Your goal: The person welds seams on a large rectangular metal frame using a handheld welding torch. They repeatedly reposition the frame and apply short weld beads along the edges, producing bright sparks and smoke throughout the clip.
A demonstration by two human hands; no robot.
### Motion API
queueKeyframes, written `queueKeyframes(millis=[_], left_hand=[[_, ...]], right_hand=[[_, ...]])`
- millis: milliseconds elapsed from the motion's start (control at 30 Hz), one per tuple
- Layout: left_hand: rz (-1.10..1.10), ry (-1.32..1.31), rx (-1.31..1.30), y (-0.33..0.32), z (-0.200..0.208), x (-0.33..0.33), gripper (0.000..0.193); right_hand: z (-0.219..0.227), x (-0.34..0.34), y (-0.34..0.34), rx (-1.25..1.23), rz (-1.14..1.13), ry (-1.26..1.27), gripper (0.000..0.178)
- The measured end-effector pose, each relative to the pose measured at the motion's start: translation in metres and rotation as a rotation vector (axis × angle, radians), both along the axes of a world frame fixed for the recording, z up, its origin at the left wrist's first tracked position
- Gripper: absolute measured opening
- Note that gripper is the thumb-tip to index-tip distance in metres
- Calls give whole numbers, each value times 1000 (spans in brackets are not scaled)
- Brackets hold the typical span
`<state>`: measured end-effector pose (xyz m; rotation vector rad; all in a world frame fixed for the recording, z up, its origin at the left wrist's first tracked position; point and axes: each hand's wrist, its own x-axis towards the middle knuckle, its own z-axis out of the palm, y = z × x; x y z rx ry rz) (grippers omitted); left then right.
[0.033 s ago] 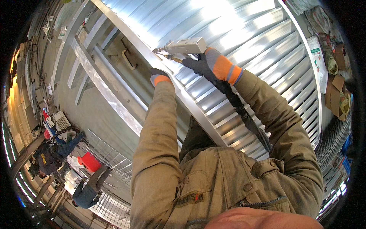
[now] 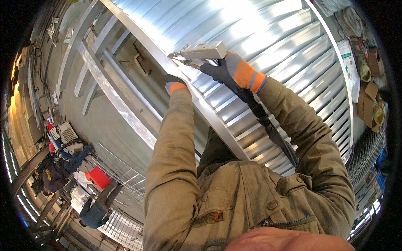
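In my right hand (image 2: 234, 72), gloved in dark grey and orange, is a silver welding gun (image 2: 204, 50). Its thin tip points left and meets the side rail of a large slatted metal panel (image 2: 289, 67). A thick black cable (image 2: 268, 125) runs from the gun back under my right forearm. My left hand (image 2: 176, 83), in a matching glove, is at the side rail just below the gun's tip. Its fingers look closed over the rail's edge; the sleeve hides most of the hand.
Left of the panel stands an open frame of metal bars (image 2: 113, 92), with a C-shaped clamp (image 2: 141, 65) in the gap beside the rail. Two other people work at the lower left, near a red container (image 2: 98, 178). A cardboard box (image 2: 367, 104) lies beyond the panel's right edge.
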<state>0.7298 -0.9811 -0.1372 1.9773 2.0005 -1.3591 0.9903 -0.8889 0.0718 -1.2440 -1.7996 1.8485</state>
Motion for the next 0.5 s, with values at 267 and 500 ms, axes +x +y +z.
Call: queueKeyframes(millis=[267,500], left_hand=[[-45,-14,-5,-4,11,-1,49],[29,-58,108,0,-6,-4,45]], right_hand=[[-4,-3,2,42,54,-77,72],[-15,-6,3,175,43,-93,63]])
